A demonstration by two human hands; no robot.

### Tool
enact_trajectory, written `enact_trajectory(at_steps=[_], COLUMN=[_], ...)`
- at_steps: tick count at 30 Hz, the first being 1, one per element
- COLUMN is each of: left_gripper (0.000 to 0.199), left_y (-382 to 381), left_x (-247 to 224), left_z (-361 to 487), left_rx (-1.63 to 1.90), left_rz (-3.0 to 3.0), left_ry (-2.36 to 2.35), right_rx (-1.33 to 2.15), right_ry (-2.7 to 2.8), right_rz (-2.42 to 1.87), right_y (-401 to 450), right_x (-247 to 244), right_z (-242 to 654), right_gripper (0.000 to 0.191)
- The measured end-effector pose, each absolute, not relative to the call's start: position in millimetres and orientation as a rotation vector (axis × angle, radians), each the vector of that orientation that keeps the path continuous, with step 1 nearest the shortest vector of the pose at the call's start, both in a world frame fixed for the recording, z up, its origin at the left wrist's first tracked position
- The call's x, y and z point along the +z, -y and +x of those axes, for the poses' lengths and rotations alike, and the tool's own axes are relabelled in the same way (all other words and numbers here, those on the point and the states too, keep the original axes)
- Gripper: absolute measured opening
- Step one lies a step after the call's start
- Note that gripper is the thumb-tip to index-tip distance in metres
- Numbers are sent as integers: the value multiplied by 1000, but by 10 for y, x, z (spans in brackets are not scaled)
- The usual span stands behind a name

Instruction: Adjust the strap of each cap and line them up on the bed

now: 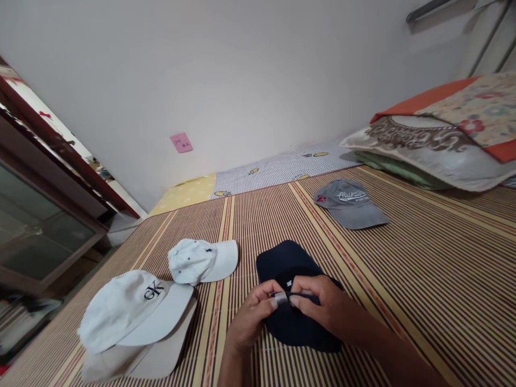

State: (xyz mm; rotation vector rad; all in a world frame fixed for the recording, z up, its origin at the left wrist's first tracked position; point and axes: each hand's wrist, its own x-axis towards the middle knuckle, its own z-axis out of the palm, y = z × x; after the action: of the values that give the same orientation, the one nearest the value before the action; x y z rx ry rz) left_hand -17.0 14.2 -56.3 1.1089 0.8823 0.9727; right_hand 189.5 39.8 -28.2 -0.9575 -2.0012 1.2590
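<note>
A dark navy cap point(288, 260) lies on the striped mat in front of me, with a metal buckle point(281, 297) on its strap between my hands. My left hand point(253, 317) pinches the buckle end between thumb and forefinger. From the right, my right hand point(322, 303) is closed on the dark strap close to the buckle. To the left are a small white cap point(191, 260) and a larger white cap with black letters point(124, 306), which rests on a beige cap point(161, 355). A grey cap point(349, 201) sits farther back at the right.
The striped mat point(258, 215) covers the bed. Pillows point(427, 150) are stacked at the back right, against the wall. A pink note point(181, 142) is stuck on the wall. A glass-fronted cabinet point(36, 231) stands at the left.
</note>
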Motion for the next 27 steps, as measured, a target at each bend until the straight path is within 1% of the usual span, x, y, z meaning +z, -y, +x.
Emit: enact_trajectory(at_steps=[10,15,19,21,25,27], left_gripper=[45,49,48,48,47,47], left_y=[-159,-173,-172,-174,-188,-194], left_x=[-601,-561,-539,-558,-611,-629], left_z=[-147,-113,-103,-104,-103,-101], left_rx=[940,933,949,944,960,969], left_rz=[1106,1146,1163,1153,1109,1101], left_ry=[-895,-917,-945,-960,-938,-924], right_rx=[1387,1307,1280,1300,1301,1294], right_ry=[2064,2060,1997,1945,1892,1903], right_rz=[-821,-857,-926,-930,-918,-894], right_y=[-415,-372,-370,-375,-367,-352], right_x=[-250,-241,-298,-333,-361,-354], right_z=[1948,1916,1885,1868,1836,1828], right_gripper=[27,32,36,35,26,32])
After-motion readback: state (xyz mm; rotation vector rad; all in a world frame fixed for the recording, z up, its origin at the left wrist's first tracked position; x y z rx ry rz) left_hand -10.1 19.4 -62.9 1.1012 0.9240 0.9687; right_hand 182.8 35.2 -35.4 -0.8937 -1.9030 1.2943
